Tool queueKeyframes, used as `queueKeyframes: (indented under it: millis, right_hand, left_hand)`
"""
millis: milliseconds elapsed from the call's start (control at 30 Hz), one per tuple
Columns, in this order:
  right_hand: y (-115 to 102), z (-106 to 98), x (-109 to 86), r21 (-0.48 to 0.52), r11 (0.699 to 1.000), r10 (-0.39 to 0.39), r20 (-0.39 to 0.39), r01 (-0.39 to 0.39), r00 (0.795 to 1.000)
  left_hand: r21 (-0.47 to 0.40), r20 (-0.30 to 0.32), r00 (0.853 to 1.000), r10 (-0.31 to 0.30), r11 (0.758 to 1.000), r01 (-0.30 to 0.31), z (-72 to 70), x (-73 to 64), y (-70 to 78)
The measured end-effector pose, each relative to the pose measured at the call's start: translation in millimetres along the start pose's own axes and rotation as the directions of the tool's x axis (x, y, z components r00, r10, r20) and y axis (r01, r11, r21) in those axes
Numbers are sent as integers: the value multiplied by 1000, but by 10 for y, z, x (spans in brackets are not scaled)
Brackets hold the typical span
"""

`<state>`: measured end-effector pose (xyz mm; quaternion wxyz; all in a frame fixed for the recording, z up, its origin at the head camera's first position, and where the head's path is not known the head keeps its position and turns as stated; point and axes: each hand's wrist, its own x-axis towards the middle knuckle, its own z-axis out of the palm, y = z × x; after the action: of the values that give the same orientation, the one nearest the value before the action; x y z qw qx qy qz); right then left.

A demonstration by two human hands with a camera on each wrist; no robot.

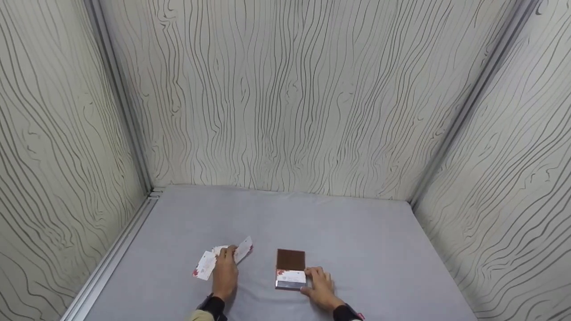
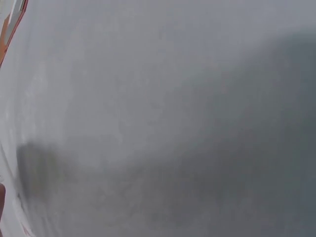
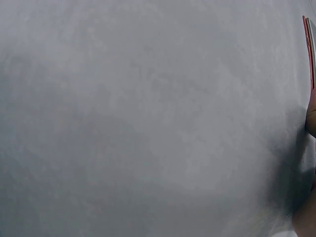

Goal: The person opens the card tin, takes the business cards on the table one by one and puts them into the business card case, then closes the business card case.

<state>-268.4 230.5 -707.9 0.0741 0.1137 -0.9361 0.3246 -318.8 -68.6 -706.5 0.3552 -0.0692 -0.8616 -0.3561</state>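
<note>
In the head view my left hand (image 1: 225, 274) is among several white business cards with red floral corners. Its fingers curl down over them and appear to grip some; the fingertips are partly hidden. One card (image 1: 205, 266) sticks out on its left, and another card (image 1: 244, 249) slants up on its right. A brown card holder (image 1: 291, 259) lies unfolded on the table, with a white and red card (image 1: 292, 276) in its lower half. At the holder's right edge, my right hand (image 1: 320, 289) holds it between thumb and fingers. The wrist views catch only fingertips and the holder's edge.
A grey cloth (image 1: 348, 232) covers the table, slightly wrinkled near the front. Pale panels (image 1: 276, 98) with dark wood-grain lines enclose the back and both sides. A metal rail (image 1: 118, 254) runs along the left table edge.
</note>
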Motion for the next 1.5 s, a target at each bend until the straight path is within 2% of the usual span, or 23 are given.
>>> queueKeyframes:
  millis: [133, 367, 733, 933, 1233, 1500]
  right_hand:
    - [15, 10, -4, -13, 999, -33, -31, 32, 999]
    - [7, -12, 3, 5, 1000, 2, 22, -2, 1000]
    - [13, -12, -2, 23, 999, 35, 44, -36, 998]
    - [6, -19, 9, 23, 998, 50, 54, -51, 997]
    - [19, -16, 20, 5, 998, 55, 62, -55, 997]
    - [18, -8, 15, -9, 999, 32, 27, -32, 999]
  left_hand:
    - [-26, 2, 999, 36, 999, -36, 34, 4, 45]
    - [-74, 65, 998, 26, 997, -21, 88, -7, 102]
    - [-111, 95, 988, 125, 987, -115, 118, -25, 198]
    - [-181, 161, 980, 113, 980, -84, 153, -9, 247]
    - [-256, 241, 959, 146, 963, -83, 222, -34, 382]
    - [-301, 213, 950, 228, 940, -159, 322, -70, 546]
